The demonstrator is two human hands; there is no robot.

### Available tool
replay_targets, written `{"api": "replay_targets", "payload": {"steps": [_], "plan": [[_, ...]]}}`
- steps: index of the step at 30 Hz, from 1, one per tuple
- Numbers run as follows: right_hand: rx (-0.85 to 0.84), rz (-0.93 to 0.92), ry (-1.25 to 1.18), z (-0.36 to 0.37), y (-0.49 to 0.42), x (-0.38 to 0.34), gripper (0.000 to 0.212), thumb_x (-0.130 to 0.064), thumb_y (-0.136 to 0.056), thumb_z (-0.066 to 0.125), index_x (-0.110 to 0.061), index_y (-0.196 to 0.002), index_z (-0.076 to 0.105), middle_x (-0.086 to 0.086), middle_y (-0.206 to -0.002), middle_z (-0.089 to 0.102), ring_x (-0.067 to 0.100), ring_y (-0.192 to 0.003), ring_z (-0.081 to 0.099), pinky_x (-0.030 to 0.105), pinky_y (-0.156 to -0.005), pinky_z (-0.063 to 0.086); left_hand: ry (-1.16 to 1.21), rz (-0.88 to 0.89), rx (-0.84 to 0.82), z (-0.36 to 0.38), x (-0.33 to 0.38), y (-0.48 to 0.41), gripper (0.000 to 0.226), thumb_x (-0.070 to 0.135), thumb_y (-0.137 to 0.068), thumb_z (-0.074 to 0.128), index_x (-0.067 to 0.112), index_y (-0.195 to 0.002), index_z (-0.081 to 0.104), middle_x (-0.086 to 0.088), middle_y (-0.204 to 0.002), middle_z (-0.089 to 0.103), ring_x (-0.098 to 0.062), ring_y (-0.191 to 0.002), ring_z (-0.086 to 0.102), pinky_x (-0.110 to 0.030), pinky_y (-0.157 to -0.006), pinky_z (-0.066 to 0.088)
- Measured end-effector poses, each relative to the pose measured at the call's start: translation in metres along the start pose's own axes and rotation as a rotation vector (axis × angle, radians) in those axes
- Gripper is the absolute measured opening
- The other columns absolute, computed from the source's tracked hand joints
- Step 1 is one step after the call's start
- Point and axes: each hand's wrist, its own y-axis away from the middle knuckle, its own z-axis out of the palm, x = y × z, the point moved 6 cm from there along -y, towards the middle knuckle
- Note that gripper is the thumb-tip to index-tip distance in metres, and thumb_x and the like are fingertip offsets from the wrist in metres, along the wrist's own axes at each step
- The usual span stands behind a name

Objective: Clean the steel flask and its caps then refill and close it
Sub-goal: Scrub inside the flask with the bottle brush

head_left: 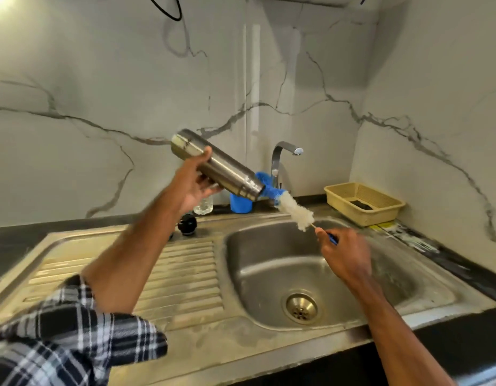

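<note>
My left hand [195,181] grips the steel flask [221,165], which is tilted with its open mouth pointing down and right over the sink. My right hand [343,253] pinches the thin handle of a bottle brush [294,210]. The brush's blue and white bristles lie just outside the flask's mouth, its blue tip at the rim. A black flask cap [187,224] stands on the sink's back ledge, below the flask.
The steel sink basin [258,252] with its drain [301,308] lies below my hands, a ribbed draining board [169,277] to its left. Behind are a tap [283,156], a blue cup [240,203], a clear bottle [203,206] and a beige basket [363,203].
</note>
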Motion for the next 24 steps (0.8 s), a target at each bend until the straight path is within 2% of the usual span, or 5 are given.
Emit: {"api": "replay_targets", "payload": {"steps": [7, 13, 17, 20, 24], "plan": [[-0.008, 0.001, -0.058, 0.004, -0.001, -0.002, 0.028, -0.041, -0.096, 0.063, -0.024, -0.075, 0.071, -0.007, -0.057, 0.062, 0.012, -0.051, 0.058, 0.025, -0.048, 0.042, 0.097, -0.147, -0.031, 0.014, -0.075, 0.036, 0.055, 0.027, -0.091, 0.073, 0.006, -0.135, 0.048, -0.02, -0.12, 0.066, -0.038, -0.108, 0.069, -0.049, -0.085, 0.061], [-0.077, 0.037, -0.19, 0.015, -0.003, -0.001, 0.031, -0.044, -0.095, 0.061, -0.024, -0.075, 0.073, -0.01, -0.05, 0.057, 0.004, -0.045, 0.049, 0.027, -0.049, 0.04, 0.055, -0.206, -0.018, 0.008, -0.11, 0.059, 0.063, 0.033, -0.082, 0.076, 0.0, -0.132, 0.055, -0.007, -0.091, 0.069, -0.019, -0.072, 0.071, -0.032, -0.062, 0.058], [-0.119, 0.03, -0.216, 0.021, -0.003, -0.006, 0.022, -0.04, -0.097, 0.06, -0.029, -0.086, 0.075, -0.013, -0.068, 0.068, 0.003, -0.062, 0.06, 0.028, -0.059, 0.05, 0.149, -0.227, 0.001, -0.001, -0.124, 0.059, 0.067, 0.035, -0.079, 0.076, 0.001, -0.133, 0.055, -0.007, -0.09, 0.072, -0.02, -0.075, 0.072, -0.035, -0.068, 0.057], [-0.146, 0.062, -0.331, 0.021, -0.002, -0.01, 0.014, -0.032, -0.099, 0.059, -0.03, -0.106, 0.071, -0.013, -0.09, 0.07, 0.003, -0.077, 0.064, 0.018, -0.063, 0.047, 0.258, -0.242, 0.006, -0.002, -0.124, 0.06, 0.065, 0.034, -0.081, 0.074, 0.001, -0.133, 0.051, -0.009, -0.084, 0.076, -0.021, -0.075, 0.075, -0.036, -0.068, 0.059], [-0.2, 0.109, -0.48, 0.024, 0.002, -0.012, 0.018, -0.029, -0.103, 0.052, -0.027, -0.111, 0.068, -0.001, -0.071, 0.065, 0.002, -0.055, 0.052, 0.015, -0.049, 0.039, 0.312, -0.278, 0.0, 0.0, -0.128, 0.067, 0.054, 0.029, -0.091, 0.071, 0.0, -0.13, 0.05, -0.016, -0.094, 0.078, -0.028, -0.091, 0.076, -0.038, -0.078, 0.06]]}}
